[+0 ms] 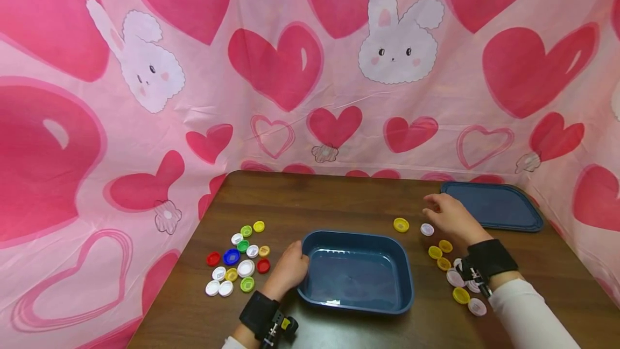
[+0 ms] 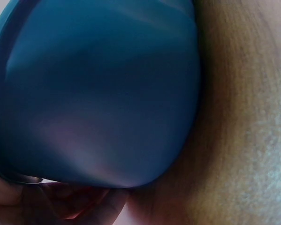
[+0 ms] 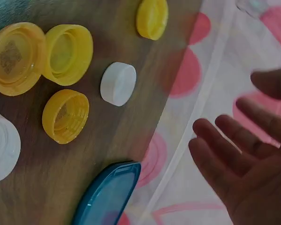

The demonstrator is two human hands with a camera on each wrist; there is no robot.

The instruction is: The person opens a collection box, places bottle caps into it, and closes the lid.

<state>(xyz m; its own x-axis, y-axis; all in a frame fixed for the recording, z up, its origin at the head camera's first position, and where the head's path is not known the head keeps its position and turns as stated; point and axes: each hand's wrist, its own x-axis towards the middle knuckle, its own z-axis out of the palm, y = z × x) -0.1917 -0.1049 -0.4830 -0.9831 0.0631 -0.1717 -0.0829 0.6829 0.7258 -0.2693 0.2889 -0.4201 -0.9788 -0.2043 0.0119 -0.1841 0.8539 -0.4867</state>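
Note:
At the left end of a dark blue plastic basin [image 1: 356, 279], my left hand [image 1: 290, 267] grips the rim. The left wrist view shows thumb and fingers at the lower corner of the basin's outer wall [image 2: 102, 93]. The basin holds nothing and stands on the table. My right hand [image 1: 450, 213] is raised over the table's right side, fingers loosely bent and holding nothing. Nearest to it lies a white bottle cap [image 1: 427, 229], with a yellow cap [image 1: 401, 225] farther left. In the right wrist view the fingers are apart from the white cap [image 3: 118, 84].
Left of the basin lie several loose caps in white, red, green, yellow and a larger blue cap [image 1: 231, 256]. More yellow and pale caps [image 1: 461, 295] lie under the right forearm. A blue lid [image 1: 491, 206] rests at the back right. A pink curtain [image 1: 334, 79] borders the wooden table [image 1: 319, 198].

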